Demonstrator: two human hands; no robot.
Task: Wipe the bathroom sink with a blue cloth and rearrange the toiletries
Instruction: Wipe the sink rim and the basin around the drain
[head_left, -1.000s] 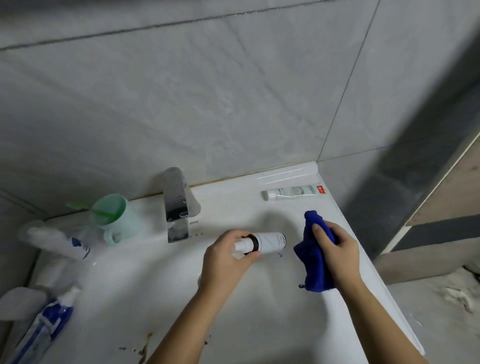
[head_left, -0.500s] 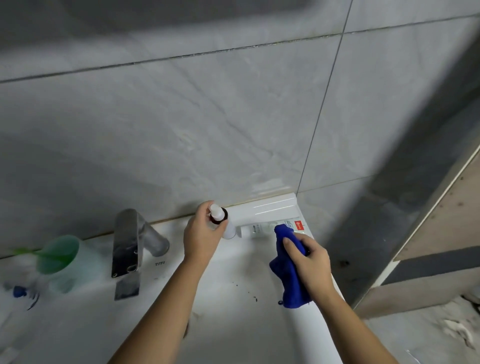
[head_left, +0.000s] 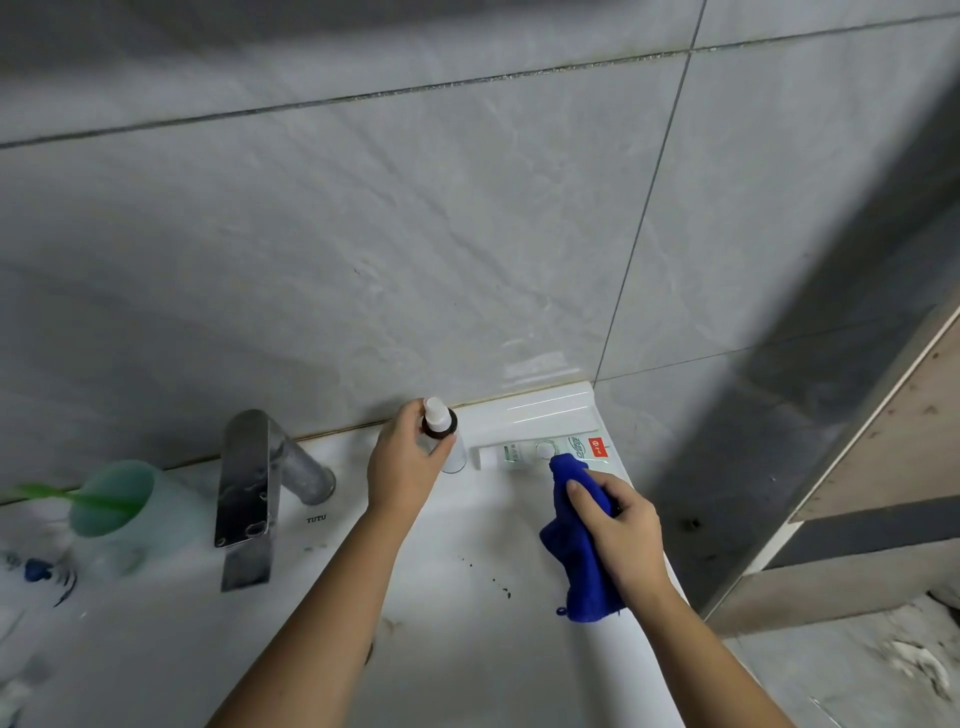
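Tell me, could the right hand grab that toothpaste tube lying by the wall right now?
Reach, probably yes: the toothpaste tube lies just beyond the right hand. But that hand grips the blue cloth, whose tip covers part of the tube, so a clean grab looks unlikely.

The left hand (head_left: 402, 470) and right hand (head_left: 626, 530) are bare, like both forearms, with short nails.
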